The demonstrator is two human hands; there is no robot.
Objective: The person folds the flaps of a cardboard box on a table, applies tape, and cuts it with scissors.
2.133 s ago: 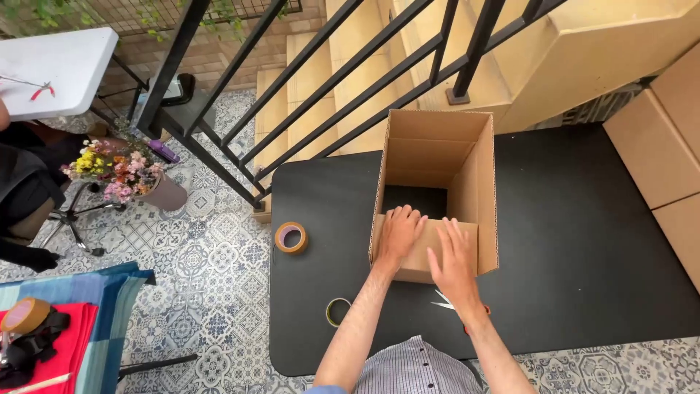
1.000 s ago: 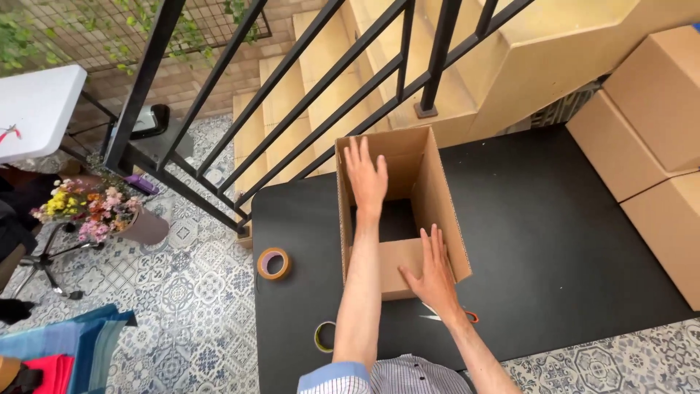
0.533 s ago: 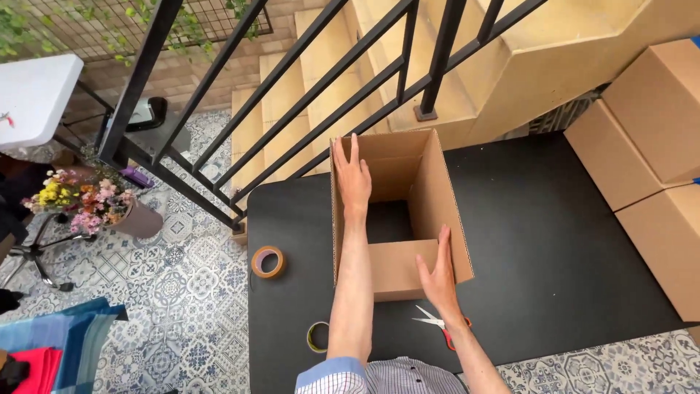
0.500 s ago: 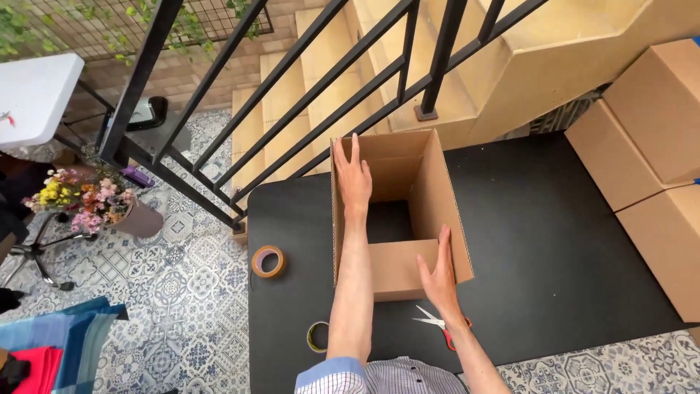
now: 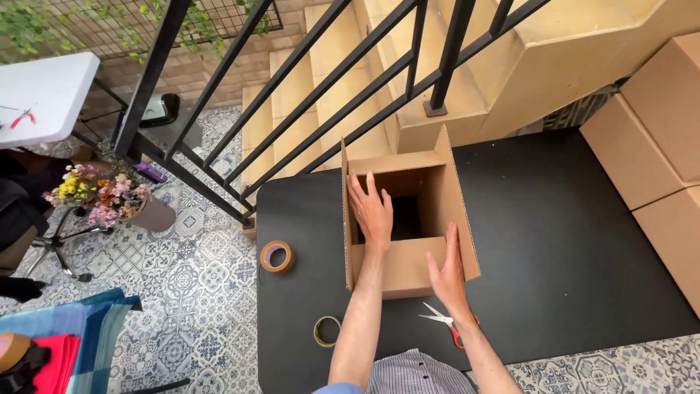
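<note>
The open cardboard box (image 5: 408, 219) stood on the black bench (image 5: 569, 241), steadied by the left hand (image 5: 372, 211), spread flat over its left flap, and the right hand (image 5: 446, 273), fingers together against the near flap, with scissors (image 5: 446, 321) and tape rolls (image 5: 278, 256) near.

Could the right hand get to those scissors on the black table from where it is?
Probably yes. The right hand rests against the cardboard box, and the scissors lie just below its wrist on the black table, with nothing between.

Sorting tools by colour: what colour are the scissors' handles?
Red, on the scissors beside the right hand, head view.
</note>
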